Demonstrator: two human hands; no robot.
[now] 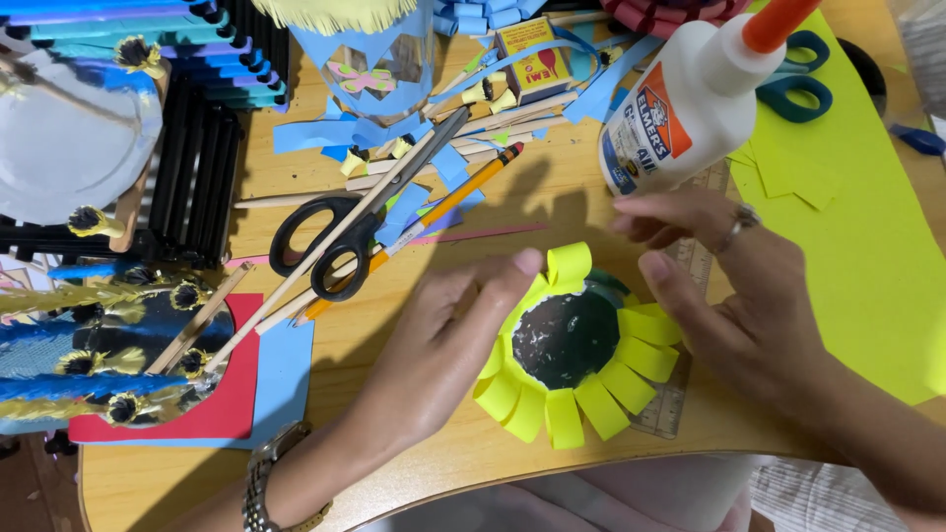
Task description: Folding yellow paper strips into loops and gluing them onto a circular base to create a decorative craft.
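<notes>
Nearest the body, the left hand (pixel 439 340), a metal watch (pixel 264 483) on its wrist, lies with fingers loosely extended, its thumb tip pressing a yellow paper loop (pixel 569 262) at the top of the paper flower (pixel 576 345). This flower rests on the wooden table (pixel 414 473) near its front edge: a round, dark, speckled disc ringed with folded, glossy yellow strips. The right hand (pixel 734 296), wearing a ring, touches the flower's right side with relaxed fingers; it seems to steady rather than clasp, though the palm hides the contact. Beneath it lies a clear plastic ruler (pixel 680 399), partly on a lime-green paper sheet (pixel 867 256). Further back stands a tilted white glue bottle (pixel 690 99) with an orange cap. To the left lie black-handled scissors (pixel 335 232), an orange pencil (pixel 443 202), wooden sticks and blue paper scraps. At the far left sit a red and blue card stack (pixel 251 394), feathery blue-and-gold craftwork and a white paper plate (pixel 69 138); teal-handled scissors (pixel 803 84) lie farthest back.
</notes>
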